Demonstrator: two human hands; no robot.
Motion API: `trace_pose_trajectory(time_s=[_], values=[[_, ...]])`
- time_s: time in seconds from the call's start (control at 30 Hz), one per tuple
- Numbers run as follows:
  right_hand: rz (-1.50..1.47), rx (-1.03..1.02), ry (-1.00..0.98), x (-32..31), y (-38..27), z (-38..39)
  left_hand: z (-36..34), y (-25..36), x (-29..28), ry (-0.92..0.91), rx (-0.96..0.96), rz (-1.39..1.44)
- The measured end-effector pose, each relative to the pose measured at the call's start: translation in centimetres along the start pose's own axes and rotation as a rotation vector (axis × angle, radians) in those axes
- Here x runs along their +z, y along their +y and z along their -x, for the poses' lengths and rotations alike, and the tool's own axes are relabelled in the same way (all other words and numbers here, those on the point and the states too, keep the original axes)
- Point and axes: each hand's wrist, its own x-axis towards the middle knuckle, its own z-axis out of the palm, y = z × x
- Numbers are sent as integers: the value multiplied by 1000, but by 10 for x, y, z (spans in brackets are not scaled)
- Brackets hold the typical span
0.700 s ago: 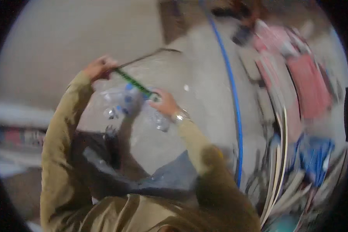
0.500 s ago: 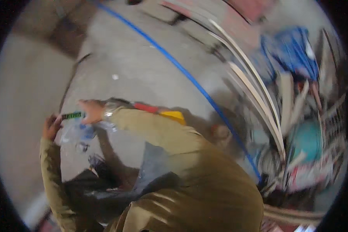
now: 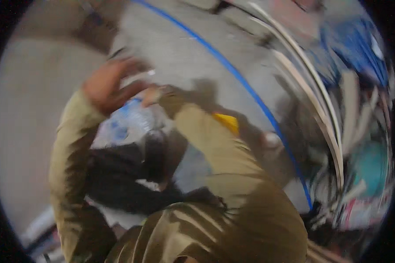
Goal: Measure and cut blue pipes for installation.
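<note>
I see my left hand (image 3: 107, 87) spread open above a clear plastic bag (image 3: 125, 125), my right hand (image 3: 151, 95) touching it, over the blurred floor (image 3: 26, 122).

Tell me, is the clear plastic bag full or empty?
Not empty: the clear plastic bag under the left hand shows blurry bottle shapes with blue bits. How full, cannot tell.

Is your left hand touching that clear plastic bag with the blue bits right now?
Cannot tell. In the head view the left hand sits just above the clear plastic bag, fingers spread, but motion blur hides whether there is contact or a gap.
</note>
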Motion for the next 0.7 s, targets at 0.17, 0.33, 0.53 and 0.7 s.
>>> trace_pose_trajectory(time_s=[0.17, 0.33, 0.53, 0.7], values=[[30, -119, -202, 25, 22, 53, 8, 18, 20, 115, -112, 11], [35, 126, -223, 43, 18, 60, -30, 46, 56, -212, -24, -17], [69, 564, -90, 71, 46, 98, -62, 5, 50, -199, -40, 24], [134, 625, -2, 60, 73, 99, -126, -12, 91, -261, 45, 44]])
